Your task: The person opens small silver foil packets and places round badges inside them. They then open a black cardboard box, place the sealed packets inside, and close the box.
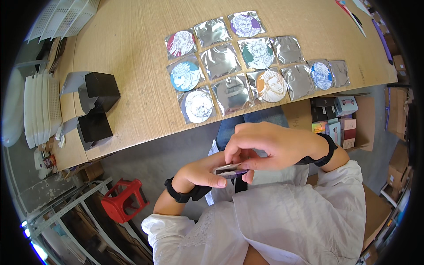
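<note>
Above my lap, my left hand (205, 170) holds a small thin box or packet (231, 171) with a dark and purple side. My right hand (265, 145) reaches over it, thumb and fingers on its upper edge. Black bands circle both wrists. Beyond the hands, on the wooden table (139, 59), lie rows of silver foil packets (221, 61). Beside them are round badges or discs with line-drawn characters, such as a teal one (185, 77), an orange one (271, 85) and a purple one (245, 25).
Two opened black boxes (102, 91) stand at the table's left. White perforated baskets (41, 109) are stacked beyond. Scissors (351, 16) and a purple pen-like object (382, 41) lie far right. A carton of small boxes (364, 122) sits below right; a red plastic stool (125, 200) stands lower left.
</note>
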The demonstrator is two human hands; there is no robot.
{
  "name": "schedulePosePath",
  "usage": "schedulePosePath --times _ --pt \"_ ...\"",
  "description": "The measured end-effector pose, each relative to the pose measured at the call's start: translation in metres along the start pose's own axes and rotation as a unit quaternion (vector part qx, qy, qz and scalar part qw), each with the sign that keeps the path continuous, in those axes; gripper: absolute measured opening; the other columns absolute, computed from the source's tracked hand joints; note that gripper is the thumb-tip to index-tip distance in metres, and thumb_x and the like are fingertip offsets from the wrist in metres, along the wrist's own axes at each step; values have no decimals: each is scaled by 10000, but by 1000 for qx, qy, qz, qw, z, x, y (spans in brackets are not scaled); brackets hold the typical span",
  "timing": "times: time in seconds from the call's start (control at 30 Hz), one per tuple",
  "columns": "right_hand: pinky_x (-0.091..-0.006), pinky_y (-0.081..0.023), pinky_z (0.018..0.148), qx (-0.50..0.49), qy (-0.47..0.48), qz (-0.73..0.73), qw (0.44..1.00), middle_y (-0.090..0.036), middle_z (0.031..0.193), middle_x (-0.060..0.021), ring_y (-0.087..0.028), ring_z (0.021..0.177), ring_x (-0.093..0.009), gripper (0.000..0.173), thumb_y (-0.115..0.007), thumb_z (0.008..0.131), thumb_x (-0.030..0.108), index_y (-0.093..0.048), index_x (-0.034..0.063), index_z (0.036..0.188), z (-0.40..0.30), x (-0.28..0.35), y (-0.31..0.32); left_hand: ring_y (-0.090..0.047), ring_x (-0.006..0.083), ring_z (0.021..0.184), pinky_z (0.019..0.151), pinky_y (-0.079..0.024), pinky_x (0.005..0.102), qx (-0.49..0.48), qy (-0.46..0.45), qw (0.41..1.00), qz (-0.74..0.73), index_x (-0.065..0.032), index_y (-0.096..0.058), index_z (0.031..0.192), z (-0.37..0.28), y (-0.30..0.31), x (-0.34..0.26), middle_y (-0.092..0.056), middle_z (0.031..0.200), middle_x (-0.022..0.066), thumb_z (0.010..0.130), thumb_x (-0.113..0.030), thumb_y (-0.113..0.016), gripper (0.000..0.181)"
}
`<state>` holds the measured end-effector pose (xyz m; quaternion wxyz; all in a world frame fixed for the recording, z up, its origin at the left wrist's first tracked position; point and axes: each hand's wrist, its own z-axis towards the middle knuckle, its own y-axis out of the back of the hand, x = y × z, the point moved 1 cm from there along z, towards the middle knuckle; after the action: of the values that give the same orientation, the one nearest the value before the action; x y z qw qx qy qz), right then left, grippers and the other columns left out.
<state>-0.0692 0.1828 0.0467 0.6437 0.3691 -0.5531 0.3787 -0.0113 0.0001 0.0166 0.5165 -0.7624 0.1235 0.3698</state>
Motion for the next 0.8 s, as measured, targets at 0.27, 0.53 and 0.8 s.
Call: schedulePosePath --times 0.27,0.53,0.8 --pt "-260 -436 468 -19 65 9 998 -459 782 -56 -613 536 -133 238 -460 791 -121 -545 40 944 -5 9 -5 -475 264 1127 987 -322 371 12 10 999 -33 32 -378 1281 -7 -7 -11 -503 1207 176 715 -635 -632 910" --pt "-246 -454 459 -127 87 -53 987 -465 851 -53 -589 510 -112 385 -445 753 -163 -614 68 1011 -9 6 -9 -524 320 1097 962 -360 409 0 -37 997 -61 32 -392 1273 -4 4 9 -497 1222 210 711 -656 -617 917" --pt "-255 -424 518 -201 82 -92 972 -550 826 -60 -549 664 -160 383 -529 702 -161 -655 72 979 -8 -7 -12 -550 332 1037 914 -412 427 6 -47 988 -149 34 -447 1198 -3 1 11 -526 1107 174 711 -399 -682 693"
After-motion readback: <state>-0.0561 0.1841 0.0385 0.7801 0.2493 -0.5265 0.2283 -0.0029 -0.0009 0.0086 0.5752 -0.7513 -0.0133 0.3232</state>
